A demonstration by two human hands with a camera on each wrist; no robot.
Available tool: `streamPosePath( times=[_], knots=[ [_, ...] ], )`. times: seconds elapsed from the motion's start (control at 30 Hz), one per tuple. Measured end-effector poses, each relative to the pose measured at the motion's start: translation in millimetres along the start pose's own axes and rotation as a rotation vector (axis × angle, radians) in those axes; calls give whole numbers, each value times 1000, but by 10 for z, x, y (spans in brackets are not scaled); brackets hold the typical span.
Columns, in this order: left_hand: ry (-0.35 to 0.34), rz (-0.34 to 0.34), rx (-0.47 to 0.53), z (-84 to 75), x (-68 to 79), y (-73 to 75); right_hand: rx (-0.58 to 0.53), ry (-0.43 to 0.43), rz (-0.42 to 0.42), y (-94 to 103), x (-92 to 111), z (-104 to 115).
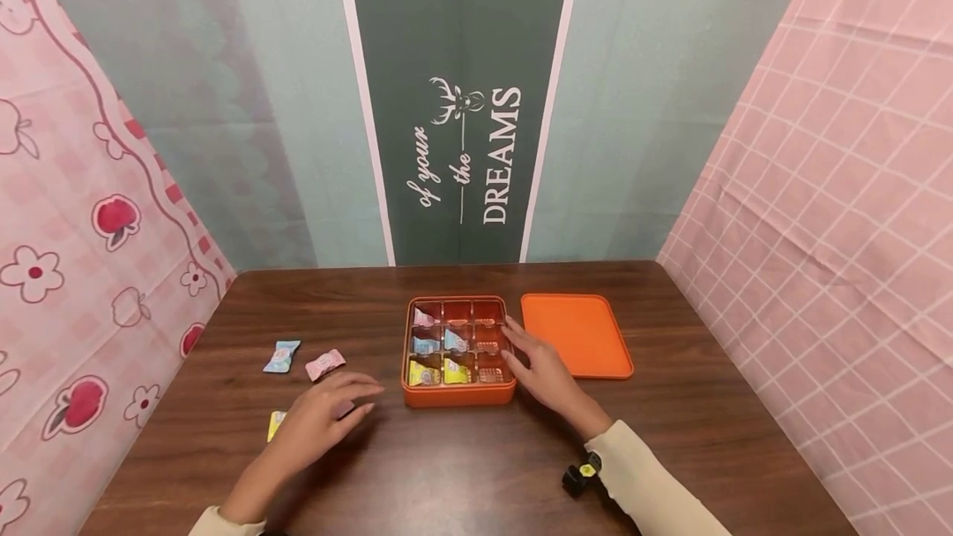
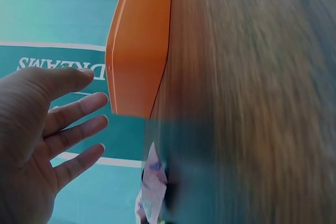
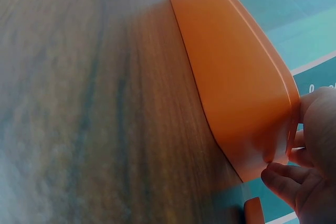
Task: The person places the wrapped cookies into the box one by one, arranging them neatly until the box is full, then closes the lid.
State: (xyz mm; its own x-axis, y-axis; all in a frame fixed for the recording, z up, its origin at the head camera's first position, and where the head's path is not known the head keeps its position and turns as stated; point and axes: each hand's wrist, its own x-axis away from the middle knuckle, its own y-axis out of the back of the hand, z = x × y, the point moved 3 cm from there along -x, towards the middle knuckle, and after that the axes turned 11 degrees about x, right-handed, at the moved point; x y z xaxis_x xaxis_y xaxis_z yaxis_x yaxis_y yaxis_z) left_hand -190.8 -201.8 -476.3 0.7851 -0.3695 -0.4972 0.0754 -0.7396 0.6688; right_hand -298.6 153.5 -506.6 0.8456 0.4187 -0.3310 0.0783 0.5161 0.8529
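Observation:
An orange box [image 1: 458,396] with a clear divided insert stands mid-table. Its left column holds pink [image 1: 423,318], blue [image 1: 426,346] and yellow [image 1: 423,373] wrapped candies; the middle column has a blue one [image 1: 456,342] and a yellow one [image 1: 456,370]. My right hand [image 1: 547,375] rests its fingertips against the box's right side and rim; the right wrist view shows them touching the orange wall [image 3: 236,72]. Left of the box, my left hand [image 1: 320,420] hovers with fingers spread and holds nothing. A purplish candy [image 1: 344,409] shows between its thumb and fingers, apparently on the table beyond.
Loose on the table's left lie a blue candy [image 1: 281,356], a pink candy [image 1: 325,365] and a yellow candy [image 1: 275,423] partly hidden by the left hand. An orange lid [image 1: 577,336] lies flat right of the box. Cloth hangs behind and on both sides.

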Motion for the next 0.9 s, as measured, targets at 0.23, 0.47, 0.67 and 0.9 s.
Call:
streamPosePath(
  times=[0.23,0.47,0.67,0.9],
  knots=[
    [10,13,-27,37,47,75,2,4,-19,24,-13,4],
    [39,51,-62,109,87,93,-2,5,-13,27,-2,6],
    [82,100,-107,146,122,109,-4,6,-14,20,-2,13],
    [106,172,-124,174,168,116,-8,-4,4,17,-3,13]
  ],
)
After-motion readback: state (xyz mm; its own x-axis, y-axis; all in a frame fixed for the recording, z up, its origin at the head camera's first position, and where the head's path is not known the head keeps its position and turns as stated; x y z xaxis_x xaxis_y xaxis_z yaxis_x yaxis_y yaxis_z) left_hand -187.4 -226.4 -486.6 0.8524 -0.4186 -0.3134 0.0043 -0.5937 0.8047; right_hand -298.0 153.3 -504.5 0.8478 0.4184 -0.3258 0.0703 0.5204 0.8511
